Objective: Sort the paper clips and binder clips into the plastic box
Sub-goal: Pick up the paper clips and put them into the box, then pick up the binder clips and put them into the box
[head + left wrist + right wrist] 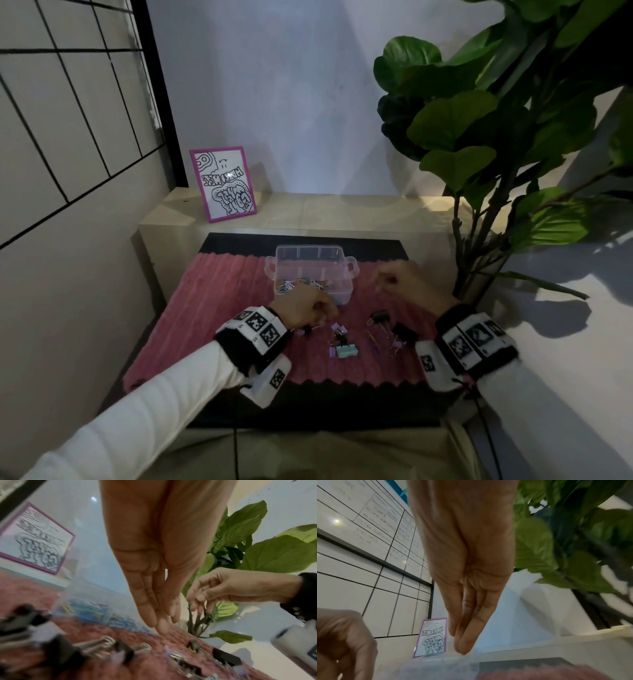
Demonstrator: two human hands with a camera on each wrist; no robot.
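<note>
A clear plastic box (342, 263) with dividers stands on a pink mat (212, 308); coloured paper clips (301, 284) lie in its front compartments. My left hand (322, 310) hovers at the box's front edge. In the left wrist view its fingers (161, 624) point straight down, pressed together just above the mat, with nothing seen in them. My right hand (382, 282) hangs right of the box, fingers (462, 645) loosely together and nothing visible between them. Black binder clips (380, 317), a teal one (347, 352), purple ones (337, 329) and loose paper clips (371, 337) lie on the mat in front.
A large leafy plant (496, 137) rises at the right, its stem close to my right wrist. A pink-framed drawing (222, 185) leans on the ledge behind the mat. A gridded whiteboard (68, 102) covers the left wall.
</note>
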